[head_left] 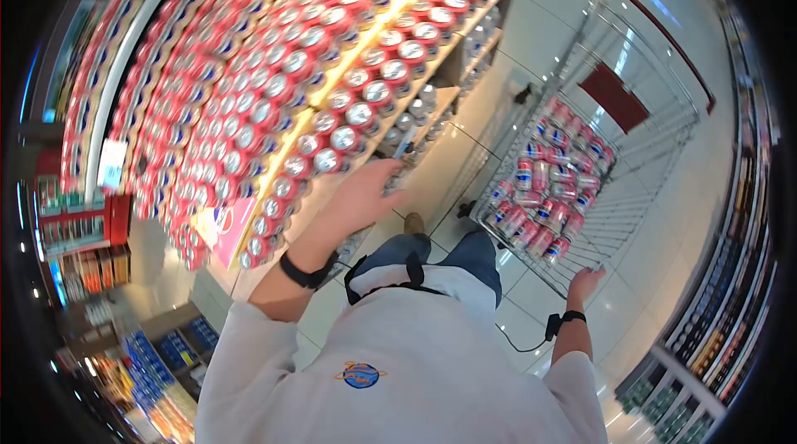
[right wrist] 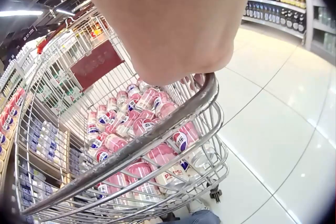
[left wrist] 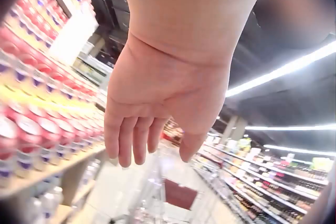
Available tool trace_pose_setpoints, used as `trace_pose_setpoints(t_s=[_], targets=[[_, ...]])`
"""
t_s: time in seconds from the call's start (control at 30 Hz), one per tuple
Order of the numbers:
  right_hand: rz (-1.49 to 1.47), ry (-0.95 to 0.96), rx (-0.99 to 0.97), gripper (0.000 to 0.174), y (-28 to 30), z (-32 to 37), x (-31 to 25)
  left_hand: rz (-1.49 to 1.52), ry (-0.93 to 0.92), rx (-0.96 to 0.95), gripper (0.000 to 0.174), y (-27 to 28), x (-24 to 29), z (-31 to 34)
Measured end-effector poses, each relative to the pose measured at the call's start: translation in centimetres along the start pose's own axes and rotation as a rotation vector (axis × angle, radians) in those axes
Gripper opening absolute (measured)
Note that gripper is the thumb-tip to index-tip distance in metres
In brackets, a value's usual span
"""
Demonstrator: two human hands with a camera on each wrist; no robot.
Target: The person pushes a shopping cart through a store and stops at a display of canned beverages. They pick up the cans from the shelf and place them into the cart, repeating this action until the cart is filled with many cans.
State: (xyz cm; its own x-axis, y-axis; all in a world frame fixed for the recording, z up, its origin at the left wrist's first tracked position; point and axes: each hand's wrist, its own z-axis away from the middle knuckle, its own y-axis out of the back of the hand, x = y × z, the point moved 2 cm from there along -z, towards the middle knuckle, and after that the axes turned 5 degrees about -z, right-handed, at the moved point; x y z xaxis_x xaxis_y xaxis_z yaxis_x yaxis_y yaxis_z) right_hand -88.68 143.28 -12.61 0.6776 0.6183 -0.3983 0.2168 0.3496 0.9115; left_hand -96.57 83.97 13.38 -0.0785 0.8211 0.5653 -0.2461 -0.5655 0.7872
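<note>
Pink, white and blue cylindrical metal cans lie heaped inside a silver wire shopping cart with a dark-red panel. The right hand grips the cart's rim. The left hand, empty, fingers loosely extended, hangs near a yellow-edged tiered display of upright red, silver-lidded cans.

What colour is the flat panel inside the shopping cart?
Dark red; the panel shows best in the head view.
</note>
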Motion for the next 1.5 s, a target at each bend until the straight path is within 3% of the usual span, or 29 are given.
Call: trace_pose_setpoints(t_s=[0.13, 0.2, 0.23, 0.27, 0.33, 0.43, 0.47, 0.5, 0.57, 0.6, 0.63, 0.7, 0.77, 0.9, 0.97, 1.1, 1.17, 1.23, 1.3, 1.43, 1.5], targets=[[0.010, -0.084, -0.097, 0.052, -0.4, -1.1, 1.1, -0.156, 0.219, 0.282, 0.056, 3.4, -11.1, 11.6], [0.185, 0.049, -0.167, 0.056, -6.3, -7.6, 10.6, -0.201, 0.433, 0.371, 0.058, 4.5, -14.5, 16.3], [0.269, 0.120, -0.193, 0.059, -8.9, -10.3, 14.6, -0.192, 0.450, 0.387, 0.058, 4.3, -16.5, 18.1], [0.271, 0.146, -0.192, 0.059, -8.3, -10.4, 12.9, -0.245, 0.470, 0.483, 0.060, 3.9, -18.6, 19.9], [1.154, 0.530, -0.614, 0.072, -5.9, -9.4, 7.9, -0.237, 0.507, 0.595, 0.068, 3.7, -21.2, 22.5], [0.576, -0.075, -0.103, 0.081, -0.6, -1.0, -0.5, -0.281, 0.524, 0.665, 0.070, 2.4, -25.2, 25.4], [0.484, -0.133, -0.079, 0.085, 3.3, 5.2, -7.8, -0.320, 0.557, 0.644, 0.074, 1.9, -26.4, 26.3], [0.485, -0.121, -0.075, 0.085, 2.8, 5.1, -7.5, -0.313, 0.566, 0.650, 0.074, 1.7, -26.9, 27.0], [0.483, 0.105, 0.031, 0.093, 1.2, 5.6, -6.9, -0.358, 0.572, 0.650, 0.074, 1.5, -27.7, 28.4], [0.468, 0.306, 0.097, 0.088, 1.1, 6.7, -8.0, -0.351, 0.583, 0.653, 0.074, 1.1, -28.1, 29.1], [0.469, 0.319, 0.100, 0.088, 0.9, 7.1, -9.3, -0.326, 0.610, 0.656, 0.073, 0.8, -28.4, 29.7], [0.174, 0.779, -0.050, 0.078, 0.3, 8.2, -13.5, -0.295, 0.639, 0.661, 0.073, 0.3, -29.2, 30.3], [-0.056, 1.044, -0.134, 0.068, 0.3, 11.2, -20.8, -0.408, 0.584, 0.691, 0.071, -0.2, -29.5, 30.3], [-0.368, 1.248, -0.425, 0.058, 0.4, 19.1, -34.0, -0.389, 0.585, 0.740, 0.072, -1.1, -30.4, 29.9], [-0.300, 1.439, -0.517, 0.058, 0.3, 23.5, -39.9, -0.397, 0.611, 0.660, 0.075, -1.4, -30.8, 29.8], [-0.447, 1.824, -0.789, 0.050, 2.0, 36.9, -50.1, -0.443, 0.614, 0.642, 0.081, -2.5, -31.0, 29.6], [-0.454, 1.966, -0.925, 0.047, 1.1, 42.7, -52.7, -0.376, 0.712, 0.570, 0.087, -3.2, -31.5, 29.2], [-0.249, 2.012, -1.092, 0.050, -3.0, 47.3, -53.7, -0.356, 0.717, 0.600, 0.088, -3.0, -31.2, 28.9], [-0.294, 2.133, -0.898, 0.057, -5.1, 51.3, -52.9, -0.314, 0.773, 0.571, 0.086, -2.9, -31.0, 28.6], [-0.351, 2.220, -0.878, 0.065, -9.1, 55.2, -51.8, -0.243, 0.813, 0.587, 0.082, -3.0, -31.0, 28.5], [-0.240, 2.128, -0.830, 0.072, -10.3, 56.1, -51.6, -0.240, 0.838, 0.606, 0.082, -3.6, -31.2, 29.0]])
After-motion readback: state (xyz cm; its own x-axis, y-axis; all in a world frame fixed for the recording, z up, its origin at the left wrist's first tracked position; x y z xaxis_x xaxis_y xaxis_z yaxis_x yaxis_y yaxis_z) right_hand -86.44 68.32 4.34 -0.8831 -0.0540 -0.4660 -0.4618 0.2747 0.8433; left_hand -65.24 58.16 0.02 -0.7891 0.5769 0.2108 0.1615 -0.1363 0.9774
